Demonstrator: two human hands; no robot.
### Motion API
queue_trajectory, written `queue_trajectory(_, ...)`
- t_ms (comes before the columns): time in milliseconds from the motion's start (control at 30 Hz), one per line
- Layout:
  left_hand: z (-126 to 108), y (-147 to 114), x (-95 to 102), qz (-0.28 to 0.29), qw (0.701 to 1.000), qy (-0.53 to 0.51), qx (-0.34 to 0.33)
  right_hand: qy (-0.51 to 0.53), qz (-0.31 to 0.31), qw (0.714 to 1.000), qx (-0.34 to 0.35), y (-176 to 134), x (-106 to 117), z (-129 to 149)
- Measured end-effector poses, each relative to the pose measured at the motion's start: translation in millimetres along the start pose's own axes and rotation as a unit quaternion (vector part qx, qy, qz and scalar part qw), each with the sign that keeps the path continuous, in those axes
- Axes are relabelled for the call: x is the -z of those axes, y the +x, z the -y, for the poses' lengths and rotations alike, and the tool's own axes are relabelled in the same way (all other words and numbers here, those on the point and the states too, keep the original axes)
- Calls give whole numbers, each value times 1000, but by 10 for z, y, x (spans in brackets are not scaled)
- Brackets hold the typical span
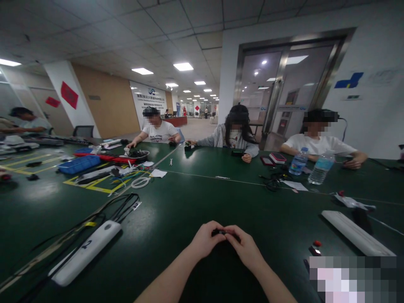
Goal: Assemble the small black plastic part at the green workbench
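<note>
My left hand (205,240) and my right hand (242,243) meet over the near edge of the green table (176,210). Between their fingertips is a small dark object (218,232), gripped from both sides. Most of it is covered by my fingers, so its kind cannot be made out. Both hands are closed, with thumbs and forefingers pinched together close to each other.
On the left lies a white power strip (86,252) with black cables; a blue tray (79,164) is beyond it. To the right are a long white bar (356,232) and two water bottles (322,168). Several people sit around the table.
</note>
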State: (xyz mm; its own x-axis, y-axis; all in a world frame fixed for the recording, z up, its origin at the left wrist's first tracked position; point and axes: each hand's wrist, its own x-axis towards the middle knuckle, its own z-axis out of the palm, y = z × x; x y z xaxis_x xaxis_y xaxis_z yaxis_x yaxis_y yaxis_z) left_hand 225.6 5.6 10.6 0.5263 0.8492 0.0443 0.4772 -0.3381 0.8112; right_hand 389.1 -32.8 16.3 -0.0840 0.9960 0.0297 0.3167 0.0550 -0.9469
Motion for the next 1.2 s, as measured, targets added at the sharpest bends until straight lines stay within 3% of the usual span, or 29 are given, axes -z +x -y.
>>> queue_trajectory(267,-13,-78,82,4,998,66,11,56,-37,997,-39,13,83,-92)
queue_trajectory(367,-5,-154,292,34,994,100,-1,65,-45,996,-46,14,113,-124)
queue_trajectory(533,186,-447,854,36,987,154,29,80,-51,994,-49,40,132,-194)
queue_trajectory(700,570,-830,1402,-11,977,179,114,79,-54,994,-47,52,109,-227)
queue_trajectory(867,906,-1073,1772,-66,974,150,154,86,-57,993,-52,28,102,-212)
queue_trajectory(1033,1019,-1135,1932,-148,959,159,184,55,-48,996,-51,49,117,-243)
queue_trajectory(1200,974,-1089,1915,-240,921,193,237,32,-47,996,-71,78,142,-264)
